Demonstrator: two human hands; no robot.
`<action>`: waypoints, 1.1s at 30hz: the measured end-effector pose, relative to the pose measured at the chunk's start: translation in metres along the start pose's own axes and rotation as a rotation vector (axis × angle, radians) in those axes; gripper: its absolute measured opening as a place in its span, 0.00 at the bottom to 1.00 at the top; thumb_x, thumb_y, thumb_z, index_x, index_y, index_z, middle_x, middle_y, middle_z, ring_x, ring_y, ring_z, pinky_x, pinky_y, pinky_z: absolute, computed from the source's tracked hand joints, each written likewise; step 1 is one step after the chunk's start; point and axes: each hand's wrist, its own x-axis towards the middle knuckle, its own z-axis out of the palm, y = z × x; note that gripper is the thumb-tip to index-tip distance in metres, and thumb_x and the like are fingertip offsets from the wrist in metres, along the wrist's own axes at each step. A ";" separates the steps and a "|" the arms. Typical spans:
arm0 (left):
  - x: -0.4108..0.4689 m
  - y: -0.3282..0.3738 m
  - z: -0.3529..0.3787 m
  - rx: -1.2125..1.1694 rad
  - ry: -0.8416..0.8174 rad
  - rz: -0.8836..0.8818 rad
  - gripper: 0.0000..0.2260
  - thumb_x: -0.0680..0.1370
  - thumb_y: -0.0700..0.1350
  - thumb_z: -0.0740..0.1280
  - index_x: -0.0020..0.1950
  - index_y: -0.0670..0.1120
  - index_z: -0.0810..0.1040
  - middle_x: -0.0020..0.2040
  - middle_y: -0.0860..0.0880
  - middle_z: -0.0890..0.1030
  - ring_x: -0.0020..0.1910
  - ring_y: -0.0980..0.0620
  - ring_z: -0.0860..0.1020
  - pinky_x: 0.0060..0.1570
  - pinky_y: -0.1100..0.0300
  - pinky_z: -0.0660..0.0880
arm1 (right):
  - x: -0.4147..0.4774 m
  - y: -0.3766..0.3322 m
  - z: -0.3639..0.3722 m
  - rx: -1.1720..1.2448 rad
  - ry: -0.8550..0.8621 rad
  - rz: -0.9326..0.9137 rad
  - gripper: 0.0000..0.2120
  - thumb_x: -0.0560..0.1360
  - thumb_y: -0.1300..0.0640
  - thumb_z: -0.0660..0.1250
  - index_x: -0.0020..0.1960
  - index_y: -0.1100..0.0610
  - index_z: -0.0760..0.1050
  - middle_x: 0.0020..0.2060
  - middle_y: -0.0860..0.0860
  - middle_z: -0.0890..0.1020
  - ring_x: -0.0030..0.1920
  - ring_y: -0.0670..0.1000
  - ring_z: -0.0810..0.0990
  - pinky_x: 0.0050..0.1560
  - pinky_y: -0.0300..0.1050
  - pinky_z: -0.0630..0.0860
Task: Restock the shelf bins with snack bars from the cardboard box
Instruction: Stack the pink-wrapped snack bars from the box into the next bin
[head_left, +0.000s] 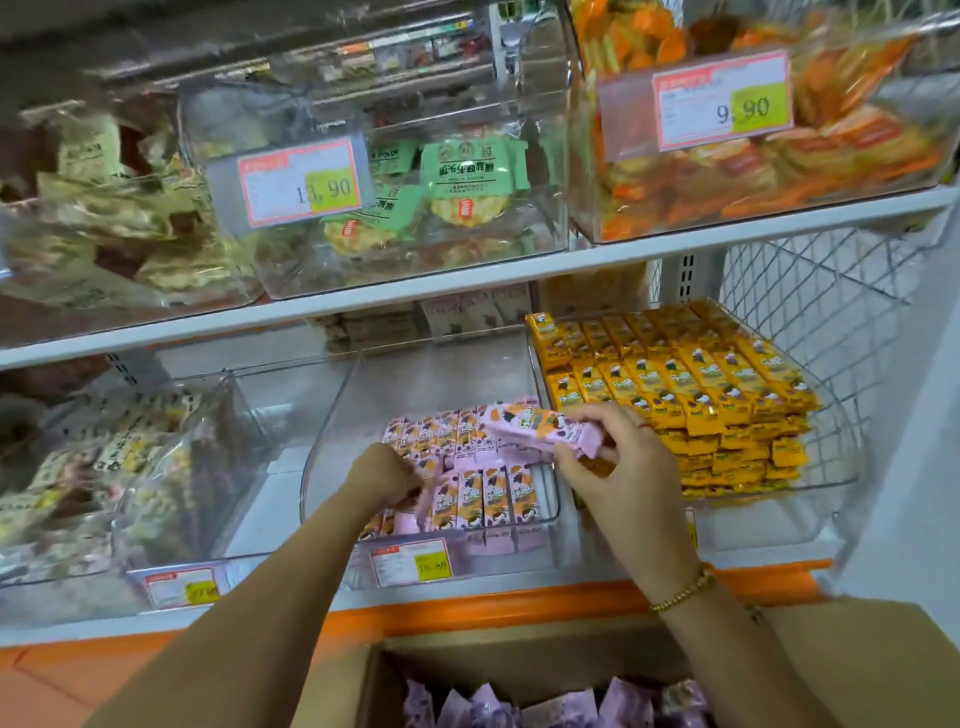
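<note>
A clear plastic bin (332, 431) on the lower shelf holds rows of pink snack bars (483, 493). My left hand (384, 475) reaches into the bin with its fingers curled on pink bars at the left end of the front row. My right hand (618, 467) holds a small stack of pink bars (540, 428) flat above the bin's right side. The open cardboard box (519, 675) sits below the shelf at the bottom of the view, with more pink wrapped bars (545, 709) inside.
To the right, a clear bin (810, 499) is packed with yellow bars. A bin of pale packets (171, 467) stands to the left. The upper shelf (467, 280) carries clear bins with green, brown and orange snacks and price tags. A wire mesh (810, 280) closes the right side.
</note>
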 end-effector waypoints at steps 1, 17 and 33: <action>-0.001 0.006 -0.001 0.126 0.063 0.049 0.12 0.78 0.47 0.65 0.40 0.40 0.78 0.40 0.42 0.81 0.45 0.44 0.79 0.42 0.58 0.72 | 0.000 0.001 0.001 -0.001 -0.011 -0.002 0.12 0.71 0.59 0.72 0.54 0.53 0.76 0.45 0.45 0.78 0.44 0.46 0.80 0.41 0.41 0.81; 0.007 0.067 0.040 -0.055 -0.373 0.610 0.23 0.69 0.53 0.75 0.62 0.48 0.78 0.61 0.49 0.76 0.54 0.50 0.76 0.50 0.60 0.72 | 0.010 -0.014 -0.044 -0.212 -0.052 -0.279 0.13 0.73 0.45 0.68 0.54 0.51 0.79 0.48 0.46 0.75 0.42 0.43 0.75 0.39 0.35 0.76; 0.034 0.047 0.058 -0.130 -0.337 0.704 0.15 0.65 0.53 0.78 0.48 0.53 0.79 0.49 0.57 0.70 0.46 0.57 0.71 0.40 0.63 0.68 | 0.093 -0.059 -0.016 -0.650 -0.801 -0.439 0.16 0.75 0.59 0.67 0.62 0.53 0.78 0.53 0.52 0.77 0.51 0.50 0.75 0.52 0.39 0.67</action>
